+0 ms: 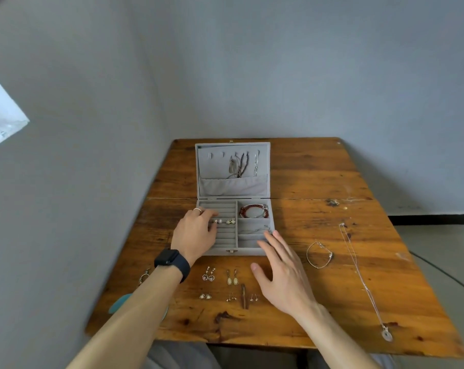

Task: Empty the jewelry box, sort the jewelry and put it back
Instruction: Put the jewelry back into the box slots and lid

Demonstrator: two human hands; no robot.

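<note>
My left hand (196, 233) was curled over the ring rows of the open jewelry box (241, 252) mid-table, fingertips at the pearl studs (218, 221). Honestly couldn't tell if it was pinching them. Right hand (284, 275) was spread loose by the box's front right corner.

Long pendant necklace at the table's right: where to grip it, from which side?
Probably pinch the pendant from above with the right hand, which is open and nearer. The necklace lies flat and stretched out on the table. Its thin chain offers little to grip, while the round pendant at the near end is the bulkiest part.
</note>
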